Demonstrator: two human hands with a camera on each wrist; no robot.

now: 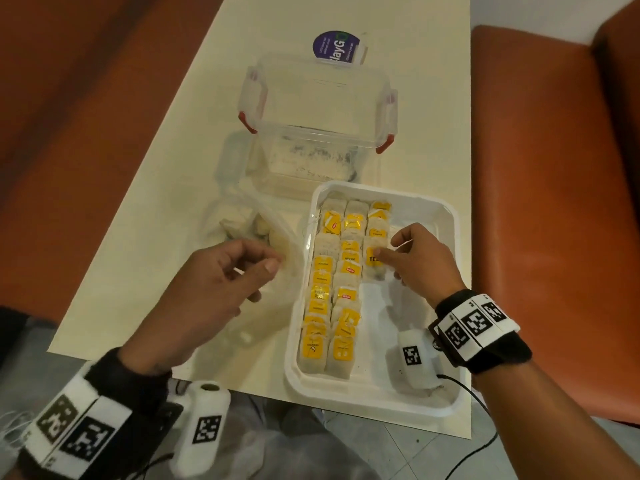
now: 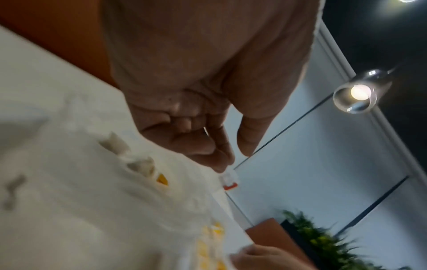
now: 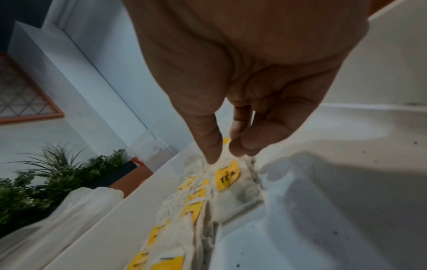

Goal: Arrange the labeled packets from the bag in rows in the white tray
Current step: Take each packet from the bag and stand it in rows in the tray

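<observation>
A white tray (image 1: 381, 393) lies on the table at the front right, with tea packets set in rows along its left side. My right hand (image 1: 386, 249) pinches the top edge of a packet with a yellow "TEA" label (image 1: 373, 261) at the near end of the short third row. The right wrist view shows the right hand (image 3: 225, 151) with thumb and curled fingers on that packet (image 3: 227, 176), which lies on the tray floor (image 3: 346, 182). My left hand (image 1: 266, 258) hovers with loosely curled fingers over the clear plastic bag (image 1: 249, 223), holding nothing visible. Blurred, the left hand (image 2: 235, 155) hangs above the bag (image 2: 80, 201).
A clear lidded container with red clips (image 1: 318, 109) stands behind the tray. A round purple label (image 1: 334, 46) lies beyond it. Orange seats (image 1: 540, 168) flank the cream table. The tray's right half is bare white floor (image 1: 408, 299), and the table's near edge is close to the tray.
</observation>
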